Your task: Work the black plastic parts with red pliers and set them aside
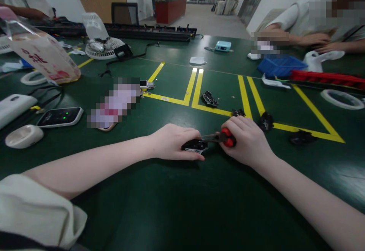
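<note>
A small black part (195,146) is gripped between the thumb and fingers of my left hand (173,142), low over the green table (171,205). My right hand (246,141) is closed around pliers (228,137) with red handles. Their metal jaws point left and meet the upper right side of the black part; the exact contact is too small to make out. Beyond my hands lies another black part (209,98) inside a yellow tape outline. A dark piece (238,112) sits just behind my right hand, and a black part (266,121) is to its right.
Farther right is a dark part (302,137). At the left are a phone (118,103), a black-faced device (60,117), a tilted bottle (42,53) and a white fan (102,46). A blue basket (281,65) stands at the back right, near another person's hands (319,42).
</note>
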### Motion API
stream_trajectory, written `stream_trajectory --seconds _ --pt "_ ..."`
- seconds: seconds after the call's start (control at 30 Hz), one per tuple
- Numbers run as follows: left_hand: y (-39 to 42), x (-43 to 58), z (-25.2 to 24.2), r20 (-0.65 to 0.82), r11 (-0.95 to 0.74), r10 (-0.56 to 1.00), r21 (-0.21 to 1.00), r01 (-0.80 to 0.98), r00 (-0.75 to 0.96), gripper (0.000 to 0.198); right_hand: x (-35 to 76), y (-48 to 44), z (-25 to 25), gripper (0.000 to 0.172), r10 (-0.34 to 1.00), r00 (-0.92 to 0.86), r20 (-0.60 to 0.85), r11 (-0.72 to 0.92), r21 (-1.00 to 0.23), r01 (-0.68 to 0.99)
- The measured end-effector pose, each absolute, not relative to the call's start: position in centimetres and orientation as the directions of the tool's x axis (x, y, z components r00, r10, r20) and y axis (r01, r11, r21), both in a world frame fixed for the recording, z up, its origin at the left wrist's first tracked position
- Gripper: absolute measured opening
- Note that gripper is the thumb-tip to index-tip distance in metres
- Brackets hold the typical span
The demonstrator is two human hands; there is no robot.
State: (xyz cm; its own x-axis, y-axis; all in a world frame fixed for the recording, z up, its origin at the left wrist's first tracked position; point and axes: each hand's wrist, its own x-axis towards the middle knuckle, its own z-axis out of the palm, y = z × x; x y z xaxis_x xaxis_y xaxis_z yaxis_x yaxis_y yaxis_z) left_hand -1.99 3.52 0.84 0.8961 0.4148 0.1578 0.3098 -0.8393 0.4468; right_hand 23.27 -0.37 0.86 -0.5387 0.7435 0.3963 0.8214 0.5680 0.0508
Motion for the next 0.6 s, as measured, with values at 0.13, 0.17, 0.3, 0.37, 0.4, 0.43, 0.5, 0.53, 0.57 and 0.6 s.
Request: stream_trajectory --seconds 0.13,0.17,0.3,0.37,0.4,0.43,0.5,0.53,0.57,0.6 --pt "3.61 -2.02 0.9 0.184 -0.843 0.424 0.438 0.312 0.887 0.045 23.33 -0.51 0.9 0.006 0.748 -0.548 0.374 0.577 0.042 0.816" --pt "3.62 -2.03 0.91 0.194 -0.841 0.433 0.439 0.317 0.88 0.045 23.34 -0.55 0.91 0.006 0.749 -0.549 0.371 0.579 0.036 0.815" --pt "3.61 -2.1 0.88 0.222 -0.831 0.469 0.439 0.342 0.855 0.047 23.38 -0.56 0.89 0.007 0.742 -0.556 0.373 0.59 0.03 0.807" --pt "3.57 -2.13 0.83 0.232 -0.829 0.485 0.43 0.358 0.843 0.048 23.41 -0.51 0.83 0.008 0.739 -0.56 0.374 0.594 0.031 0.804" --pt "3.54 -2.14 0.79 0.237 -0.827 0.493 0.426 0.366 0.837 0.048 23.43 -0.48 0.79 0.008 0.738 -0.56 0.375 0.593 0.033 0.804" --pt "3.52 -2.15 0.73 0.243 -0.827 0.499 0.42 0.374 0.832 0.048 23.44 -0.45 0.74 0.008 0.739 -0.559 0.376 0.592 0.035 0.805" --pt "3.47 -2.16 0.59 0.257 -0.829 0.508 0.406 0.385 0.822 0.047 23.42 -0.4 0.66 0.008 0.74 -0.556 0.379 0.587 0.038 0.808" --pt "3.44 -2.16 0.52 0.268 -0.829 0.512 0.401 0.389 0.816 0.047 23.4 -0.38 0.64 0.008 0.741 -0.553 0.38 0.585 0.038 0.81" --pt "3.42 -2.16 0.45 0.278 -0.829 0.517 0.398 0.393 0.81 0.047 23.37 -0.37 0.62 0.008 0.744 -0.552 0.378 0.583 0.037 0.812" --pt "3.4 -2.15 0.39 0.287 -0.829 0.521 0.396 0.395 0.804 0.046 23.33 -0.37 0.63 0.008 0.746 -0.55 0.376 0.582 0.034 0.813"
